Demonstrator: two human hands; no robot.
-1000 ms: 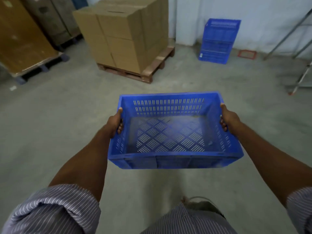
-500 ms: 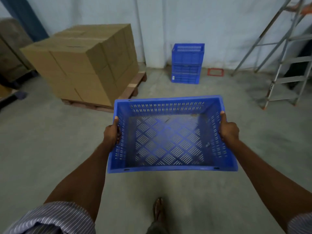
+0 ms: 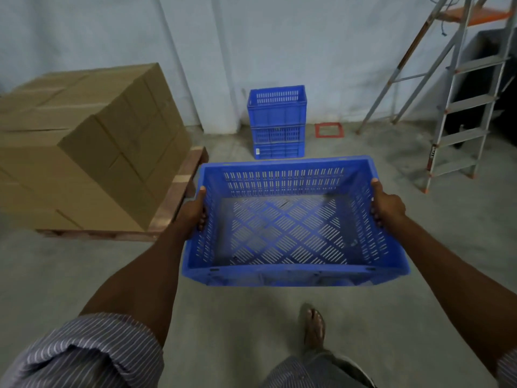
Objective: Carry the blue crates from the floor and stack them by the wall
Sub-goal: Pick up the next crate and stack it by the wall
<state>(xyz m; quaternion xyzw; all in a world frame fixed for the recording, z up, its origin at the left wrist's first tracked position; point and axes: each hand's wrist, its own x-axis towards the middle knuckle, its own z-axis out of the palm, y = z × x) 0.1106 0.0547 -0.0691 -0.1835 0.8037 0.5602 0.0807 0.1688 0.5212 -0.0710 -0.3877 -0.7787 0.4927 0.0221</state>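
Head view: in the middle of the frame an empty blue crate (image 3: 279,236) is held in the air above the grey floor (image 3: 84,275), open side up. The left hand (image 3: 191,212) grips its left rim, with fingers (image 3: 202,223) curled over the edge into the crate. The right hand (image 3: 388,206) grips the right rim the same way, fingers (image 3: 376,217) wrapped round the edge.

Above the crate, at upper centre, a stack of blue crates (image 3: 277,121) stands on the floor against the pale wall (image 3: 307,46), well apart from the held one. Just right of the stack a red frame (image 3: 329,130) lies on the floor. At the left, cardboard boxes (image 3: 84,141) sit on a wooden pallet (image 3: 179,197). A metal ladder (image 3: 461,107) stands at the upper right. At bottom centre is a sandalled foot (image 3: 314,326), and at lower left a striped sleeve (image 3: 84,351).
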